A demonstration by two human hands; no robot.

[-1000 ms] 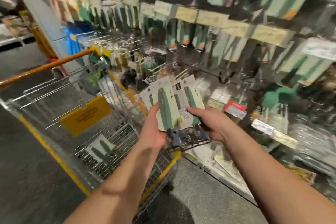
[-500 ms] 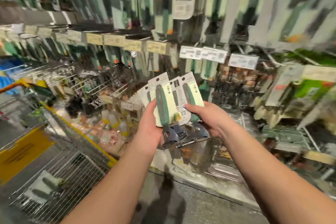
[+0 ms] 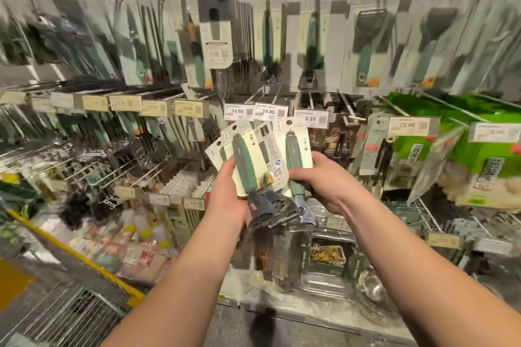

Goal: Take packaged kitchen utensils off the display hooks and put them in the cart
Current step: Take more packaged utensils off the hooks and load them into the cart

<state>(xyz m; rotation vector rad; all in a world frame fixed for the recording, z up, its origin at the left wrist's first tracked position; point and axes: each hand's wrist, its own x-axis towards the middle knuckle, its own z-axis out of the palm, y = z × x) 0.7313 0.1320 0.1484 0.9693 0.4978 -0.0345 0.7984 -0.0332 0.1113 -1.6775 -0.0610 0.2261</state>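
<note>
Carded green-handled utensil packs [image 3: 260, 160] fanned between left hand [image 3: 229, 197] and right hand [image 3: 324, 177], both gripping.
Next: carry to wire cart [image 3: 70, 315] (lower left), release.

Definitely a shop, housewares aisle by the look of it. Rows of display hooks [image 3: 262, 97] loaded with carded kitchen utensils [image 3: 215, 34], price tags [image 3: 237, 112] clipped along every rail, green boxed goods [image 3: 479, 149] on the right, wire shopping cart [image 3: 70, 315] with yellow trim at lower left.
</note>
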